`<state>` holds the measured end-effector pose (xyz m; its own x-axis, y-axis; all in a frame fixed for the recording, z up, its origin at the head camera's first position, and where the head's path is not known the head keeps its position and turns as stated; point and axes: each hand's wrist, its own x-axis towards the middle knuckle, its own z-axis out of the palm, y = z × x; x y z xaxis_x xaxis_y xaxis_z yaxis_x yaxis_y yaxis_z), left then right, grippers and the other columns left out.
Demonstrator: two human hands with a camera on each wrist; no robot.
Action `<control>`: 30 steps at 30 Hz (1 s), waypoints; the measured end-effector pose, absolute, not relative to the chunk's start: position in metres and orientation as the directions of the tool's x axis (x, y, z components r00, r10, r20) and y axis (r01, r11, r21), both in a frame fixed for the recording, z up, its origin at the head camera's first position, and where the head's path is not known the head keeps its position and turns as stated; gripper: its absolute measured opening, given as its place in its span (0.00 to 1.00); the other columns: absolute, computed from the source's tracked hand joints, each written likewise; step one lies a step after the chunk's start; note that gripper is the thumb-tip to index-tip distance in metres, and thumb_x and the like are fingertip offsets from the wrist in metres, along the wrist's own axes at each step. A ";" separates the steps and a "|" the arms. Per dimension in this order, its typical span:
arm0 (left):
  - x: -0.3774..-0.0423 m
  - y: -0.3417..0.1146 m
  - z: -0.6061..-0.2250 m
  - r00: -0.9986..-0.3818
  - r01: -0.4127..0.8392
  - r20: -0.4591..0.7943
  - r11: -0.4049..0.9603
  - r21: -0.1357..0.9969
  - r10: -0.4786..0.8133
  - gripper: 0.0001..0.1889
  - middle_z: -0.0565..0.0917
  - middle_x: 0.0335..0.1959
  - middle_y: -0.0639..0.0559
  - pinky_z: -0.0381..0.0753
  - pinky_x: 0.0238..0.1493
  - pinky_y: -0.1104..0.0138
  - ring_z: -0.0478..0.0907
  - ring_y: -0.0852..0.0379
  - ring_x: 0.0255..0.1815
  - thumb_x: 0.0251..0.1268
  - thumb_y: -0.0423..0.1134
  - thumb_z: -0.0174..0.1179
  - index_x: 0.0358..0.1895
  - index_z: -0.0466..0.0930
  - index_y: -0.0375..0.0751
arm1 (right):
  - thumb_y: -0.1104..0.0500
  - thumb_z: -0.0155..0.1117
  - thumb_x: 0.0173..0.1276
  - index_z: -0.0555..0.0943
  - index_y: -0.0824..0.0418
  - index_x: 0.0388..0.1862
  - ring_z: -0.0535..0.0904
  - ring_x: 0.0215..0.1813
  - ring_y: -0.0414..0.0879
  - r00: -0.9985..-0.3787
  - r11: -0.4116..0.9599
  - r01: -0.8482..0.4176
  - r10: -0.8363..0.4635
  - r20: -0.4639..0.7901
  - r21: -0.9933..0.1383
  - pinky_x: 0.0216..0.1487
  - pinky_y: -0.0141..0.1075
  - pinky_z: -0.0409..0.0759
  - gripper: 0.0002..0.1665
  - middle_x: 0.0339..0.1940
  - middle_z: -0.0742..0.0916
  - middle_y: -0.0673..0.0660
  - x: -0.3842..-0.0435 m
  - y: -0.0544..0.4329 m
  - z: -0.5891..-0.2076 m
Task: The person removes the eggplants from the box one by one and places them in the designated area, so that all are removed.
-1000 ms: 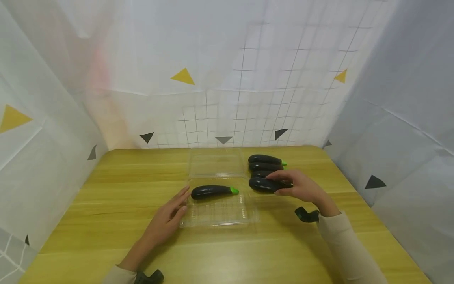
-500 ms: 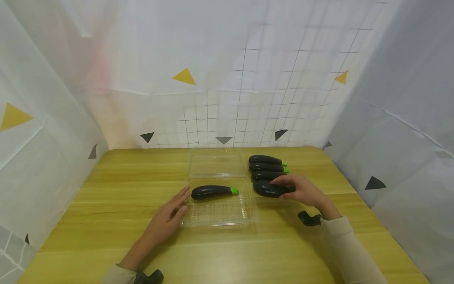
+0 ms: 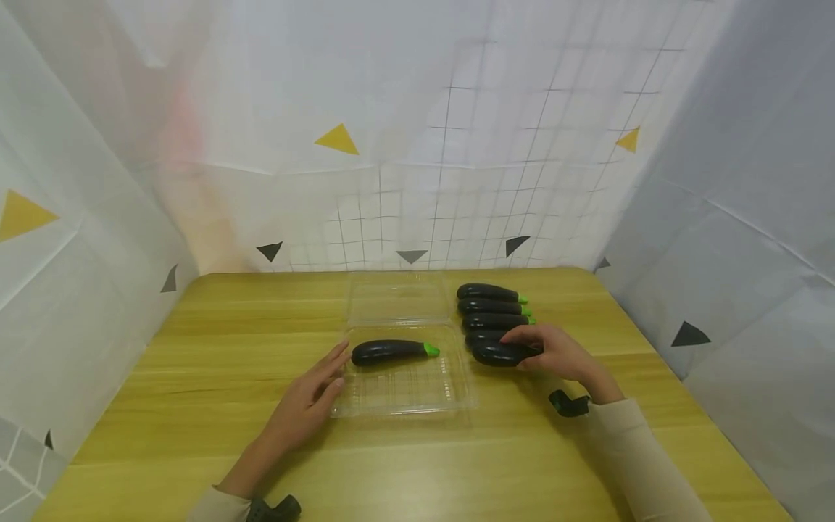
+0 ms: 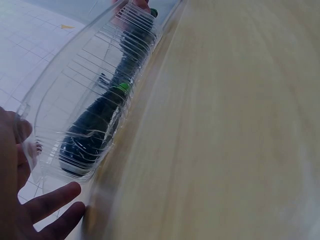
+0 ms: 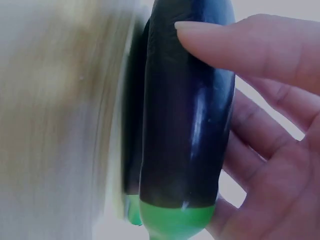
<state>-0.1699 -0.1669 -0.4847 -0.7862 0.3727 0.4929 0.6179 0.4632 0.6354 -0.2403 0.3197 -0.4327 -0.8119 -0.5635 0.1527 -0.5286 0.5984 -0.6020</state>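
My right hand (image 3: 551,353) pinches a dark, glossy eggplant (image 3: 499,354) between thumb and fingers, near its stem end. In the right wrist view its green cap (image 5: 177,220) points down, and the thumb (image 5: 215,45) lies across the skin. Another eggplant (image 3: 481,338) lies right behind the held one, partly hidden by it and the hand. At the left side of a clear plastic clamshell box (image 3: 411,412), my left hand (image 3: 306,402) rests with its fingers extended against the wall. Inside the box lies one eggplant (image 3: 391,352), green cap to the right.
Three more eggplants (image 3: 489,293) lie in a row at the back right, caps to the right. The box's transparent lid (image 3: 398,299) is folded open toward the back. White sheeting (image 3: 261,203) walls in the wooden table (image 3: 215,391) behind and at both sides.
My right hand has shifted slightly toward me and to the right with the gripped eggplant. Another eggplant now shows behind it. The left hand and box have not moved.
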 end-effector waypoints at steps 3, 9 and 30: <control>-0.170 -0.167 -0.485 -0.787 0.617 0.492 0.467 0.633 0.373 0.24 0.65 0.80 0.46 0.78 0.60 0.46 0.80 0.46 0.63 0.79 0.30 0.56 0.75 0.71 0.35 | 0.71 0.79 0.56 0.86 0.59 0.57 0.82 0.57 0.53 -0.817 0.592 -0.521 -0.555 0.158 -0.615 0.57 0.48 0.80 0.28 0.54 0.89 0.52 -0.241 0.320 -0.436; -0.169 -0.166 -0.485 -0.785 0.619 0.492 0.474 0.626 0.375 0.24 0.66 0.79 0.46 0.77 0.61 0.45 0.79 0.47 0.64 0.79 0.30 0.56 0.75 0.72 0.35 | 0.71 0.81 0.54 0.86 0.61 0.57 0.83 0.55 0.53 -0.822 0.572 -0.508 -0.545 0.164 -0.644 0.56 0.47 0.80 0.29 0.51 0.89 0.54 -0.242 0.321 -0.443; -0.171 -0.168 -0.486 -0.775 0.632 0.504 0.465 0.620 0.381 0.25 0.65 0.79 0.45 0.82 0.55 0.49 0.81 0.46 0.60 0.79 0.29 0.56 0.75 0.71 0.35 | 0.68 0.80 0.58 0.85 0.63 0.51 0.84 0.53 0.58 -0.854 0.647 -0.481 -0.499 0.149 -0.592 0.53 0.59 0.81 0.22 0.49 0.88 0.58 -0.240 0.323 -0.443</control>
<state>-0.1710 -0.1676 -0.4864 -0.7751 0.3807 0.5042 0.6318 0.4647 0.6204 -0.2399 0.3227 -0.4429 -0.8536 -0.4992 0.1487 -0.4813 0.6466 -0.5919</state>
